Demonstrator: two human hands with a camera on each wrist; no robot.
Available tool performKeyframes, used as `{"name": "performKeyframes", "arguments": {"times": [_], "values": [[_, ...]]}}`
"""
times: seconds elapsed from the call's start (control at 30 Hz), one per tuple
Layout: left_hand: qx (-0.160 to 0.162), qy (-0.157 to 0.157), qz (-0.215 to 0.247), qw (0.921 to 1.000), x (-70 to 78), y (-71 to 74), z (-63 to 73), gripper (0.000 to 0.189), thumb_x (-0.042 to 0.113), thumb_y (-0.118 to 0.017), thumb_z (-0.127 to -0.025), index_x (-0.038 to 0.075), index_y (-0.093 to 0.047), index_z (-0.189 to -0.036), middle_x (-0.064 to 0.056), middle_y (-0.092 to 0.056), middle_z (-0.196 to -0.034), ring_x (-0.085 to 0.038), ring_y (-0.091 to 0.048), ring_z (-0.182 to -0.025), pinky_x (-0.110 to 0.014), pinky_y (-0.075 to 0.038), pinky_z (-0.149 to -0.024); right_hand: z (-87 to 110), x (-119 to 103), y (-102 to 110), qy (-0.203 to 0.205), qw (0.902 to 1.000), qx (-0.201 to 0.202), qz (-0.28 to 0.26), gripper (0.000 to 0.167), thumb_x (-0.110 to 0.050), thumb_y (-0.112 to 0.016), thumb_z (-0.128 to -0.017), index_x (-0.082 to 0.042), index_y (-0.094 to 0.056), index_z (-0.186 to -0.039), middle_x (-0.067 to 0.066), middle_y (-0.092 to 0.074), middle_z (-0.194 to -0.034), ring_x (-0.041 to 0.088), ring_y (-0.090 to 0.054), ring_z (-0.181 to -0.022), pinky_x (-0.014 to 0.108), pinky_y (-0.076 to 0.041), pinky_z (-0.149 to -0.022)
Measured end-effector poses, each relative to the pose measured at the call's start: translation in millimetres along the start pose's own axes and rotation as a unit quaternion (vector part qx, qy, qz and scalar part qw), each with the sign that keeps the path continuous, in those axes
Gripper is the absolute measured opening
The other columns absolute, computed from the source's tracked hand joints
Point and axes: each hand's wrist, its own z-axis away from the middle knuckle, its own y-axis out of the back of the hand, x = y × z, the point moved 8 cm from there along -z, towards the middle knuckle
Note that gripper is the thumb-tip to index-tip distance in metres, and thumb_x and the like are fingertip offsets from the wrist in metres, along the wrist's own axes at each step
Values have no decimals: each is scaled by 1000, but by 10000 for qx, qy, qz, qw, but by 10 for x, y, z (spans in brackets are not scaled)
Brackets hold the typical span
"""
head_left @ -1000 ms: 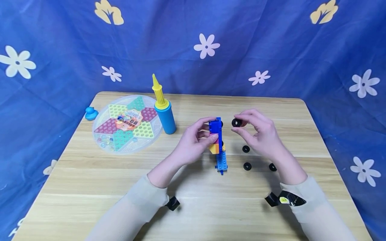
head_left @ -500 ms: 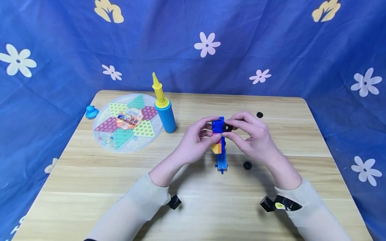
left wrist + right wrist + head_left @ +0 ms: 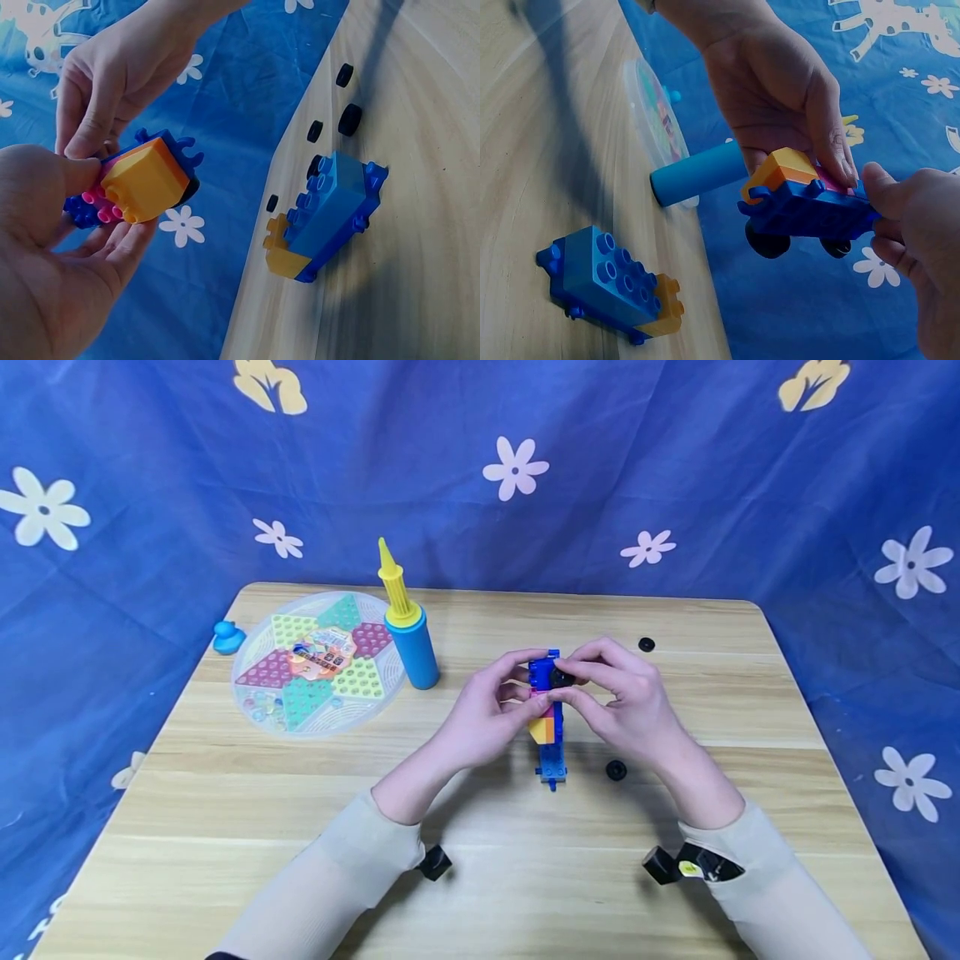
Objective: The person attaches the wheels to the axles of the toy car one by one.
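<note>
In the head view my left hand [image 3: 483, 714] grips a toy brick car [image 3: 810, 212] with a dark blue base and pink, orange and yellow bricks. My right hand [image 3: 630, 706] pinches a black wheel [image 3: 560, 677] against the car's right side. Whether that wheel sits fully on its axle, I cannot tell. Two black wheels show under the base in the right wrist view. Below the hands, a second brick car [image 3: 330, 210], light blue on a dark blue base with a yellow brick at one end, stands on the table without wheels on its visible pegs.
Loose black wheels lie on the wooden table, one wheel [image 3: 617, 770] near the second car and one wheel [image 3: 647, 645] farther back. To the left are a blue and yellow hand pump [image 3: 412, 647], a round Chinese checkers board [image 3: 360, 710] and a blue rubber duck [image 3: 227, 638].
My right hand has moved left, bringing the wheel from beside the car to its side. The left hand still holds the car, shifted slightly right.
</note>
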Motion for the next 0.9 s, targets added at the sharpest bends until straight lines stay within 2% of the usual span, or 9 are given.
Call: {"name": "performKeyframes", "arguments": {"times": [0.23,0.4,0.63,0.9], "values": [[137,-143,-29,9998,0,9,10,54,8,-77,-98,10,-57,-148,-11,-67,-114,-22,-73,-92,-35,-64,-83,15,11,11,-85,9997,241,46,35,5,-93,-76,4,-81,-109,8,-70,-95,20,-70,-81,18,-51,-72],[194,-214,125,9995,-20,19,16,54,6,-79,-96,7,-58,-146,-11,-67,-111,-23,-73,-91,-36,-64,-81,24,14,0,-103,9996,273,-13,34,7,-92,-76,3,-81,-108,7,-70,-93,20,-68,-78,17,-48,-69],[134,-248,437,9986,-33,8,24,52,1,-77,-96,3,-58,-144,-14,-67,-112,-27,-71,-92,-38,-65,-81,36,10,-8,-212,9992,283,-158,35,6,-93,-75,2,-82,-109,7,-70,-90,18,-69,-78,21,-54,-71],[107,-297,291,9991,-33,-13,37,53,-1,-78,-95,2,-57,-144,-12,-67,-112,-25,-71,-93,-37,-64,-83,61,-9,-3,-289,9990,319,-130,35,6,-93,-75,4,-81,-108,6,-70,-88,18,-68,-76,17,-51,-70]]}}
